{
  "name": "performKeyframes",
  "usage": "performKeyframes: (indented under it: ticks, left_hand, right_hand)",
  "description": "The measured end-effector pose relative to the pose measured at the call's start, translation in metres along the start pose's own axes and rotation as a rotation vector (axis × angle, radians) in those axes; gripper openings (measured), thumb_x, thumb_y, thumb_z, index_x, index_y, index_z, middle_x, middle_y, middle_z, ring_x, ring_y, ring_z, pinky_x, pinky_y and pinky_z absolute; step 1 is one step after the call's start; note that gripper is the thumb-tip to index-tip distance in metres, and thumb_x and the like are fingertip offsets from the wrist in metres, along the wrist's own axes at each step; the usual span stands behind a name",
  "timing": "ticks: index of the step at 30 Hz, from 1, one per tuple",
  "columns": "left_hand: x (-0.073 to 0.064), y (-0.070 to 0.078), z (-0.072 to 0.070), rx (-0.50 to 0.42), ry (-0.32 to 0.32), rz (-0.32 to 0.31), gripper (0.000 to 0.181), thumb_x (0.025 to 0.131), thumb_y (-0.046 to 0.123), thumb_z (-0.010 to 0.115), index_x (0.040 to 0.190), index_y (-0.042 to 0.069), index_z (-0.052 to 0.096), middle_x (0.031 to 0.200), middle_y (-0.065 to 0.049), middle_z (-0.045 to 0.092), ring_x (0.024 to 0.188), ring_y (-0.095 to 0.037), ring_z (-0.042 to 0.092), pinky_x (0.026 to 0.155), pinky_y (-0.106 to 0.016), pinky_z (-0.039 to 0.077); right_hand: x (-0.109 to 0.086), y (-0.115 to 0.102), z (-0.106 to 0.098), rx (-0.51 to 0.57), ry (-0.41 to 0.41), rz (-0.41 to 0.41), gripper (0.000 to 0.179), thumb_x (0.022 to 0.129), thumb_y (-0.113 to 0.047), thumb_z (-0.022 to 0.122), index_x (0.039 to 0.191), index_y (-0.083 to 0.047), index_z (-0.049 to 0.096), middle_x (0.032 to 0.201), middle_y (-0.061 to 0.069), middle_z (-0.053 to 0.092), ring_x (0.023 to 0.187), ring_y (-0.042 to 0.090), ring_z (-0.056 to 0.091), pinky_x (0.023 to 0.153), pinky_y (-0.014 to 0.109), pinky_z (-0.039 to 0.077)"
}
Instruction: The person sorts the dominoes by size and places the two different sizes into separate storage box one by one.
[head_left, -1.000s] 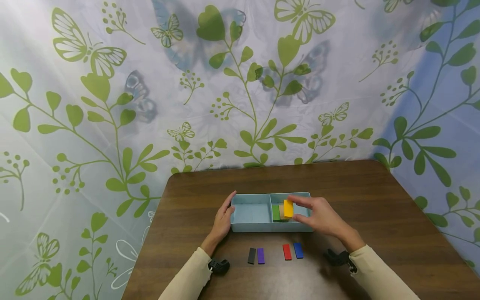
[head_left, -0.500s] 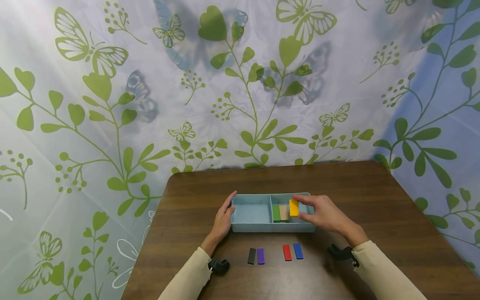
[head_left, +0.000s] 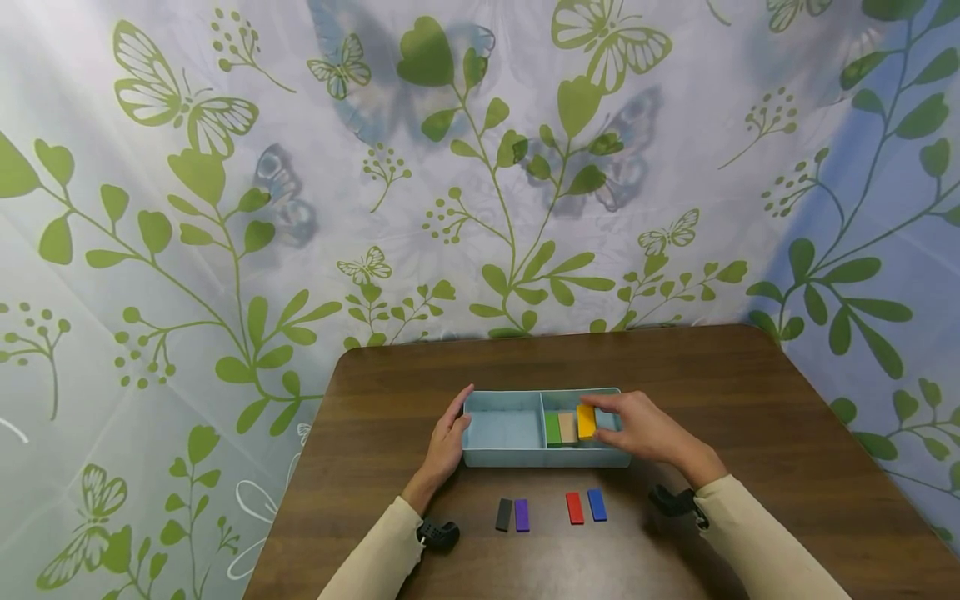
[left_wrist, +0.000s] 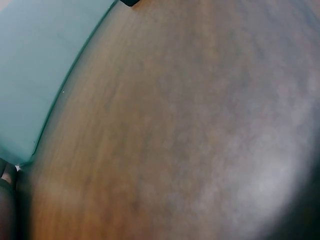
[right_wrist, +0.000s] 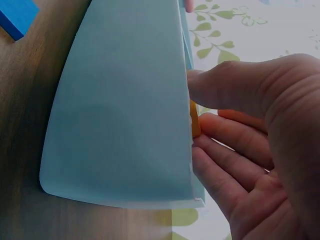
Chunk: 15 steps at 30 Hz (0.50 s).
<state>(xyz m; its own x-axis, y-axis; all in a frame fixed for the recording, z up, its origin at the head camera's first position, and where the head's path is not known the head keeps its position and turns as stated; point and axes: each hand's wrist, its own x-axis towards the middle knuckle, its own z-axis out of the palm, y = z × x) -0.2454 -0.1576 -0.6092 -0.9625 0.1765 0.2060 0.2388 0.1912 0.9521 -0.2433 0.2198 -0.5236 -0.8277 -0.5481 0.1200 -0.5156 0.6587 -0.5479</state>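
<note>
Right hand (head_left: 647, 428) pinches a yellow block (head_left: 587, 422) just beside the tan block (head_left: 567, 427), at the right compartment (head_left: 559, 402) of the pale-blue tray (head_left: 502, 457) — left hand (head_left: 445, 442) rests along its left end, fingers pretty straight. Red block (head_left: 574, 508) and blue block (head_left: 597, 505) lie nearer on the table (head_left: 720, 367).

The left-wrist view's blurred tabletop (left_wrist: 170, 120) catches glare.

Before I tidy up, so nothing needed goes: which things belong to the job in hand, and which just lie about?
Evidently in the job: tray, yellow block in the right hand, green block, tan block.

Lying about, perhaps awaiting their turn: black block, purple block, red block, blue block.
</note>
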Motion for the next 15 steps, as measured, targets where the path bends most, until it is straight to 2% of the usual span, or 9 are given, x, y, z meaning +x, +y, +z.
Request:
performKeyframes:
  ticks: [5,10,15]
  left_hand:
    - [0.001,0.000,0.000,0.009,-0.003,0.005,0.050,0.108,0.014,0.036,0.158,0.021,0.034,0.166,-0.004,0.026,0.154,-0.018,0.021,0.123,-0.056,0.017]
    - [0.000,0.002,0.001,0.012,-0.003,-0.001,0.051,0.108,0.012,0.037,0.157,0.023,0.035,0.166,-0.004,0.027,0.153,-0.013,0.022,0.124,-0.054,0.018]
    - [-0.001,0.002,0.001,0.010,0.000,-0.003,0.051,0.108,0.010,0.036,0.157,0.025,0.036,0.166,-0.004,0.027,0.152,-0.012,0.022,0.124,-0.053,0.018]
  right_hand:
    - [0.005,0.000,0.003,-0.035,-0.038,0.029,0.060,0.088,-0.025,0.078,0.144,-0.016,0.057,0.141,0.002,0.061,0.123,0.026,0.063,0.098,0.047,0.054]
    - [0.010,-0.002,0.006,-0.057,-0.084,0.078,0.061,0.088,-0.024,0.078,0.144,-0.012,0.056,0.140,0.004,0.062,0.123,0.030,0.061,0.099,0.050,0.053]
    - [0.015,-0.002,0.009,-0.106,-0.108,0.072,0.060,0.088,-0.024,0.077,0.143,-0.010,0.057,0.138,0.005,0.064,0.121,0.028,0.061,0.100,0.051,0.052]
